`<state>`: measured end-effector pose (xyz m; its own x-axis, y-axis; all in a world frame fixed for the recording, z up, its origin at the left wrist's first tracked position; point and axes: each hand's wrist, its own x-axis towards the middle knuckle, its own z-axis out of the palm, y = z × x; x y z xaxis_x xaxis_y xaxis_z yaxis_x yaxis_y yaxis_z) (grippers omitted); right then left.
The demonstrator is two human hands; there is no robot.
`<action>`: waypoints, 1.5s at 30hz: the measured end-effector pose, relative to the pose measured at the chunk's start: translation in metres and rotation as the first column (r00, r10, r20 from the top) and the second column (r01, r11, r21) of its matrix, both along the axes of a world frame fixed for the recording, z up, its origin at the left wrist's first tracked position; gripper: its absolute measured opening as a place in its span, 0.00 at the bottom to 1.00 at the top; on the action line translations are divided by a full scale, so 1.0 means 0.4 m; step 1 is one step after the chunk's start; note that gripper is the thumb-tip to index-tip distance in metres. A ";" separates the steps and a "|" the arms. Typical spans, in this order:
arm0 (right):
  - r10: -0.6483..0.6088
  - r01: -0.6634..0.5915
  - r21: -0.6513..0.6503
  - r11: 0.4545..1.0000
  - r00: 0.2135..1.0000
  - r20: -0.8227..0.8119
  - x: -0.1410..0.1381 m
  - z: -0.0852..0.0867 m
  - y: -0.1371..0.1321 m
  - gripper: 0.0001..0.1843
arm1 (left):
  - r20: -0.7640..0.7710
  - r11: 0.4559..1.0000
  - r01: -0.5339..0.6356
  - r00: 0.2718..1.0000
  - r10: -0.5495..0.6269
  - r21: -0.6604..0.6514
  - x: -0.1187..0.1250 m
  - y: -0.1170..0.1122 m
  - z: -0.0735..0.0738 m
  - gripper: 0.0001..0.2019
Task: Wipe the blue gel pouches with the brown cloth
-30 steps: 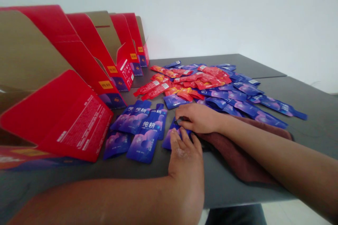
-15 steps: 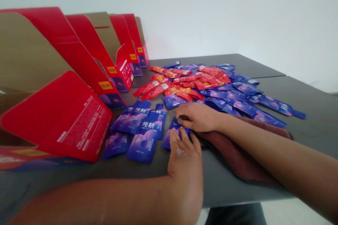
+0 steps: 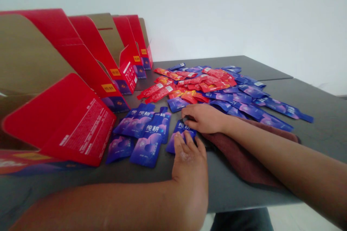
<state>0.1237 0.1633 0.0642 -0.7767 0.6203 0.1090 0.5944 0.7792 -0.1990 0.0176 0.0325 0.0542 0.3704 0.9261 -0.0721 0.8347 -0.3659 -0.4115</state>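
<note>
My left hand lies flat with its fingers spread on the lower part of a blue-purple spouted pouch, pressing it to the table. At the pouch's top end, the curled fingers of my right hand close on a dark cloth-like piece, mostly hidden by the hand. White lettering on the pouch shows between both hands. Under my right wrist and forearm is a brown cloth. Left of my hands, several similar pouches lie overlapping.
Open red cartons stand in a row along the left. A heap of red sachets and blue pouches spreads beyond my right hand. The grey table ends close to my lap, and a white wall rises behind it.
My right hand has shifted slightly, and the dark piece has moved up off the pouch's lettering, which now shows. My left hand stays in place on the pouch.
</note>
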 end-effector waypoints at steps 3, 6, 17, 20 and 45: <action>0.050 -0.051 -0.038 0.998 0.999 -0.011 -0.004 0.005 -0.006 0.07 | 0.001 1.000 0.004 1.000 -0.004 0.001 0.000 0.000 -0.002 0.26; -0.044 0.044 -0.021 0.999 0.999 0.021 0.000 0.003 0.002 0.10 | -0.001 1.000 0.005 1.000 -0.005 0.004 0.000 -0.001 -0.002 0.25; 0.115 -0.118 -0.051 0.992 0.992 -0.057 -0.002 0.001 -0.003 0.10 | -0.030 1.000 0.014 0.999 -0.014 -0.015 0.000 -0.001 0.001 0.25; 0.142 -0.147 -0.064 0.987 0.986 -0.082 -0.004 0.003 -0.007 0.09 | -0.043 1.000 0.017 0.999 -0.018 -0.023 0.000 0.001 0.001 0.25; 0.239 -0.257 -0.088 0.962 0.956 -0.170 -0.004 -0.007 -0.009 0.10 | -0.035 0.999 0.015 0.999 -0.016 -0.032 0.003 0.003 0.006 0.25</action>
<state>0.1220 0.1596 0.0613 -0.8863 0.4250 0.1841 0.3400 0.8669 -0.3646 0.0187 0.0337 0.0566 0.3813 0.9173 -0.1144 0.8140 -0.3919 -0.4287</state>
